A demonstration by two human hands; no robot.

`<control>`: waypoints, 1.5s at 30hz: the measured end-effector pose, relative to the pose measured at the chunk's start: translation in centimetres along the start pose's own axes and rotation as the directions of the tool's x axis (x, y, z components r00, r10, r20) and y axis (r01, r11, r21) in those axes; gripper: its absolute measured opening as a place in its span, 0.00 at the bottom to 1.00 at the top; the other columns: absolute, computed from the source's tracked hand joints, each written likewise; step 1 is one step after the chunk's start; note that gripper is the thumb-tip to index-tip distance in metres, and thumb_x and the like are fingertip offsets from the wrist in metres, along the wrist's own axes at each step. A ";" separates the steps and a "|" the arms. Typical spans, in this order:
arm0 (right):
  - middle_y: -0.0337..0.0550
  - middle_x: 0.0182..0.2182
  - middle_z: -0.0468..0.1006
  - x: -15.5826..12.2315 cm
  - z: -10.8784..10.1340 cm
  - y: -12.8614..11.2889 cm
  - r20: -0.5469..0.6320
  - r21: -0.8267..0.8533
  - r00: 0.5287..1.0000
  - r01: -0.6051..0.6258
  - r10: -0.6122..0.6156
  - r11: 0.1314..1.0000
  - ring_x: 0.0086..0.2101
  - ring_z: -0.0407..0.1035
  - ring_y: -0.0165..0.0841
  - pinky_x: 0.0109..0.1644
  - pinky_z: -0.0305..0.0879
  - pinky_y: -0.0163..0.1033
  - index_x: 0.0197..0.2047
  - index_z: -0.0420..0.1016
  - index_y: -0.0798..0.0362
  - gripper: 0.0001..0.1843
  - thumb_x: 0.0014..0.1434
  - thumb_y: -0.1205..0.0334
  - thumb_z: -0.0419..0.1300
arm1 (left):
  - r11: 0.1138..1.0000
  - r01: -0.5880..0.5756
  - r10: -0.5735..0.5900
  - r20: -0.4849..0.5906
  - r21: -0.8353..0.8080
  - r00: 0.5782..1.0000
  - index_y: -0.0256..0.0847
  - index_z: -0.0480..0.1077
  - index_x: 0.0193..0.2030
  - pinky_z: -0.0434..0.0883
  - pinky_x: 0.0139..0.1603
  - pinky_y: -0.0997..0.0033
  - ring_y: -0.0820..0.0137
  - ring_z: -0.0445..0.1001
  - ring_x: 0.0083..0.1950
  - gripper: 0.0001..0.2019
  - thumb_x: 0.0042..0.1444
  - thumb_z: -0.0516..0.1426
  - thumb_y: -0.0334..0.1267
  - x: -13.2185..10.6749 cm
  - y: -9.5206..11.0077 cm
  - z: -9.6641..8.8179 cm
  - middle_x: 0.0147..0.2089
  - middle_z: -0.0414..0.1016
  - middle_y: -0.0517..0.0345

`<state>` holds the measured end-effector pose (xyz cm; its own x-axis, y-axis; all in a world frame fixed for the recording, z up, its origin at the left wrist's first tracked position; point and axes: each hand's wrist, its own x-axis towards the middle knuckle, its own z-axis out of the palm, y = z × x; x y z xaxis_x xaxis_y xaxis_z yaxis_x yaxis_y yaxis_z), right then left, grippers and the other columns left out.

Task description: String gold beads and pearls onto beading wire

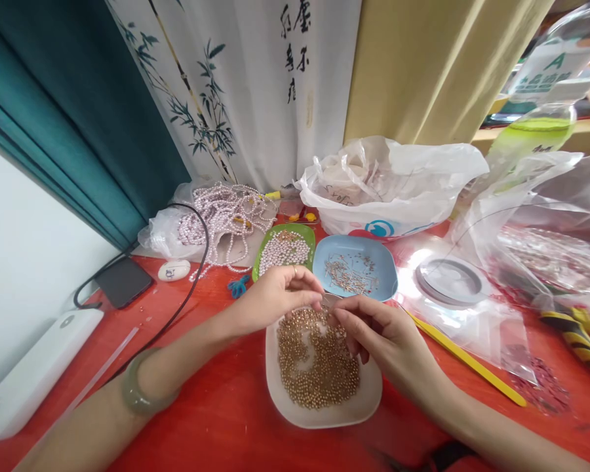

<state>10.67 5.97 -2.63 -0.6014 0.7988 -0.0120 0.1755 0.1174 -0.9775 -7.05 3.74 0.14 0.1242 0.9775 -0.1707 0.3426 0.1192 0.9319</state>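
My left hand (292,292) is above the far edge of a white dish (324,418), thumb and fingertips pinched together. Facing it from the right, my right hand (373,328) also pinches with thumb and forefinger, its other fingers curled. Whatever lies between the fingertips is too fine to make out. Small gold beads (319,380) cover most of the dish's bottom. Just beyond the hands are a green tray (309,236) with pale pink beads (280,252) and a blue tray (386,262) holding small metal pins and bits (349,274).
Strands of pink beads (221,216) lie back left, near a phone (124,282) and black cable (207,239). On the right are a spool (450,278), a yellow stick (472,364), plastic bags (398,196) and yellow-black handled pliers (577,341). A white power strip (39,373) borders the left.
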 end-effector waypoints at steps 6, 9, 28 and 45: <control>0.32 0.15 0.63 0.0 0.0 0.3 -0.014 0.041 1.000 -0.001 0.002 0.999 0.17 0.59 0.24 0.20 0.58 0.30 0.29 0.66 0.53 0.10 0.57 0.58 0.50 | 0.880 -0.246 0.133 0.286 0.407 0.949 0.38 0.73 0.30 0.65 0.37 0.72 0.69 0.71 0.36 0.04 0.46 0.57 0.30 -1.5 0.2 1.3 0.33 0.75 0.57; 0.32 0.14 0.62 0.1 -0.1 0.2 -0.029 0.074 0.999 -0.014 0.017 0.997 0.16 0.59 0.24 0.19 0.57 0.30 0.29 0.66 0.53 0.10 0.57 0.57 0.50 | 0.769 -0.373 0.199 0.360 0.519 0.911 0.41 0.74 0.32 0.65 0.38 0.72 0.66 0.71 0.39 0.06 0.45 0.59 0.32 -1.9 -0.1 2.4 0.37 0.75 0.57; 0.33 0.15 0.64 0.2 0.0 0.2 -0.011 0.114 1.000 -0.016 0.018 0.993 0.16 0.59 0.23 0.19 0.58 0.29 0.28 0.66 0.54 0.10 0.56 0.58 0.51 | 0.992 0.099 -0.093 0.069 -0.077 0.993 0.35 0.70 0.31 0.62 0.27 0.76 0.77 0.65 0.26 0.08 0.47 0.57 0.37 0.1 -0.4 0.3 0.28 0.71 0.58; 0.35 0.17 0.67 0.0 0.2 0.0 -0.022 -0.031 0.999 -0.024 0.023 0.999 0.16 0.59 0.22 0.18 0.56 0.29 0.25 0.66 0.54 0.10 0.55 0.60 0.51 | 0.929 0.169 -0.153 0.076 -0.328 0.985 0.33 0.71 0.30 0.57 0.21 0.80 0.83 0.61 0.21 0.07 0.44 0.60 0.35 0.5 -0.8 0.3 0.30 0.73 0.57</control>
<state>10.52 5.85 -2.68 -0.5797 0.8143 -0.0297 0.2135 0.1167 -0.9699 -6.96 4.09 -0.76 0.1407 0.9318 -0.3347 0.0338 0.3333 0.9422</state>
